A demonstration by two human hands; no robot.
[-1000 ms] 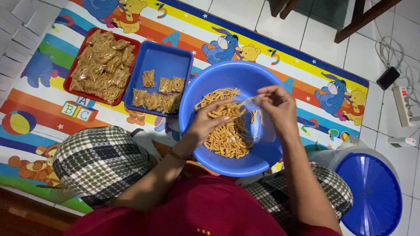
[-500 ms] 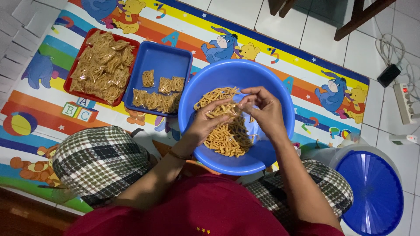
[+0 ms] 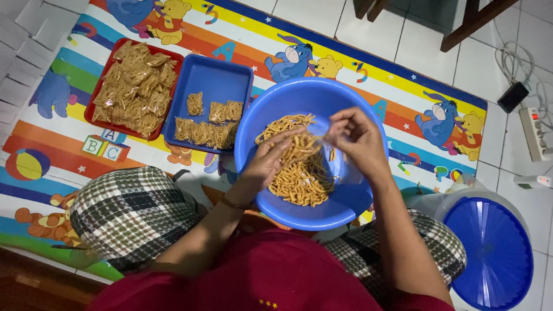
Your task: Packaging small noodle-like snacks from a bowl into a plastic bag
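A round blue basin (image 3: 360, 198) rests between my knees, holding a heap of orange stick snacks (image 3: 299, 179). My left hand (image 3: 269, 158) reaches over the heap with fingers curled around a bunch of sticks. My right hand (image 3: 356, 140) pinches a small clear plastic bag (image 3: 324, 131) just above the snacks, close to my left fingertips. Both hands hover over the middle of the basin.
A blue rectangular tray (image 3: 222, 80) with a few filled snack packets lies left of the basin, and a red tray (image 3: 93, 107) piled with packets beside it. A colourful play mat (image 3: 403, 98) covers the tiled floor. A blue-lidded container (image 3: 489, 253) stands at the right; a power strip (image 3: 536, 133) lies further right.
Both hands have drawn closer together over the basin. My right hand shifted left and lower with the clear bag; my left hand stays on the snacks.
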